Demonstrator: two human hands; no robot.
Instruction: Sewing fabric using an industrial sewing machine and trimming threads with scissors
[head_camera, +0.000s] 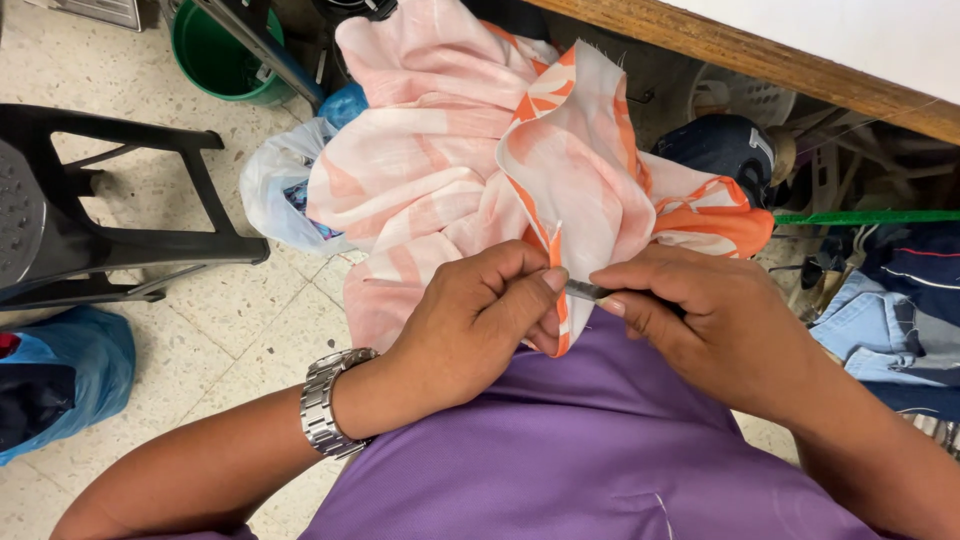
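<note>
Pinching hard, the left hand (480, 320) has thumb and forefinger closed on the folded edge of the cloth (560, 180), right at the orange seam, holding it taut over the lap. The right hand (700, 320) is closed too, gripping a small metal tool (583, 290), seemingly a seam ripper or blade, with its tip touching the seam just beside the left thumb. That closeness looks like the risk: if the tip slips off the thread, it could nick the left thumb or cut into the weave, since the cloth is thin and stretched. A loose pinch would let the seam sag and the tool snag.

Outward now: the cloth bunches up in pink and orange folds above both hands. A steel watch (325, 402) sits on the left wrist. Beyond, a black chair (120, 240) stands on the floor, with a green bucket (215, 55) further off.
</note>
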